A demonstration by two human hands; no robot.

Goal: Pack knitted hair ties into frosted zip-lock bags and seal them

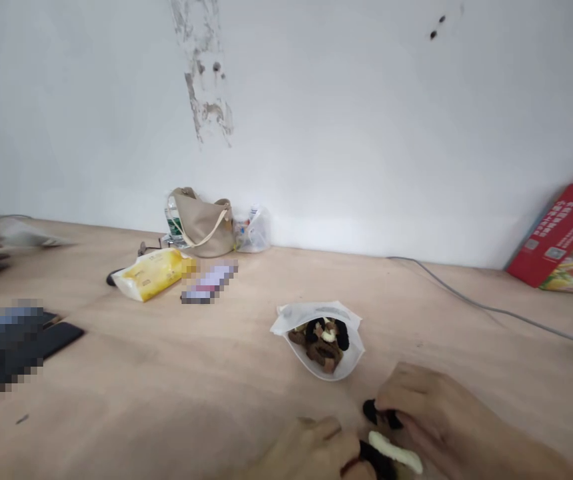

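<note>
The right hand (424, 403) is pinching a black fuzzy piece (369, 411), which is jutting leftward from the grip. The left hand (314, 448) is curling beside a cream fuzzy strip (395, 453); whether it is gripping anything, I cannot tell.

Light bright, even, diffuse. Wall (336, 133) cool grey-white, brightest low near centre, dimmer toward upper right. Desk (166, 373) softly lit; shadows faint. Whole view slightly soft; fingers (391, 395) mildly blurred, white plastic (24, 235) at far left smeared. Wide-angle stretch at edges; red box (549, 230) slants. Coarse pixel blocks cover pale phone (209, 283).
</note>
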